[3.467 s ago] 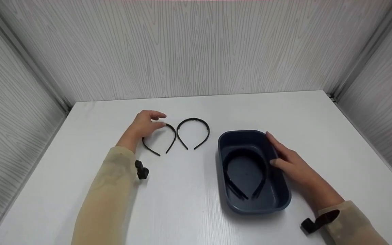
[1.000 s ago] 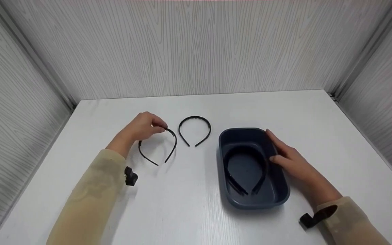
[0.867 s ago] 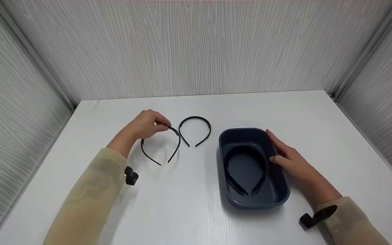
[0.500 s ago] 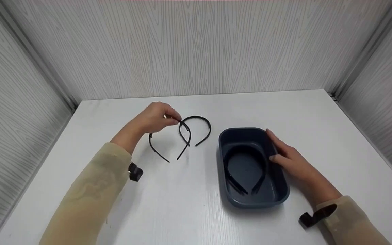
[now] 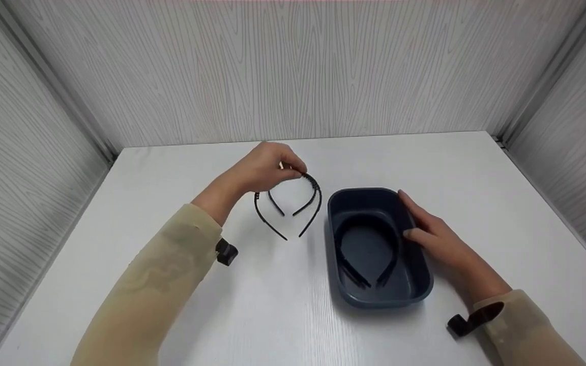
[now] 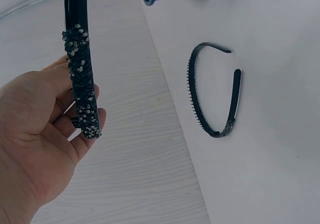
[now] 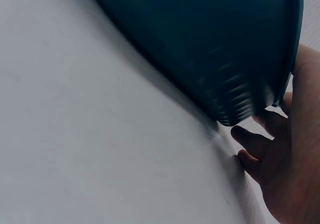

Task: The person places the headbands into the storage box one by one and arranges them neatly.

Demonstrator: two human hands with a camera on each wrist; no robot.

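Observation:
In the head view my left hand [image 5: 267, 168] pinches the top of a black headband, holding it above the table with its two ends hanging down. In the left wrist view this headband [image 6: 81, 79] shows a stretch crusted with small sparkling stones. Behind it a second black headband [image 6: 235, 97], toothed along its inner side, lies on the table. My right hand [image 5: 440, 246] grips the right rim of a dark blue plastic bin [image 5: 382, 304], thumb inside and fingers outside. Black headbands [image 5: 393, 254] lie stacked inside the bin; how many I cannot tell.
The white table [image 5: 267, 305] carries the bin right of centre. A pale wood-grain panel [image 5: 293, 71] rises along the back edge, with similar panels at both sides. Each sleeve has a black wrist camera mount [image 5: 227, 251].
My left hand has taken hold of the left headband, lifted it and moved it right, so it now overlaps the other headband in the head view. The right hand and bin stay put.

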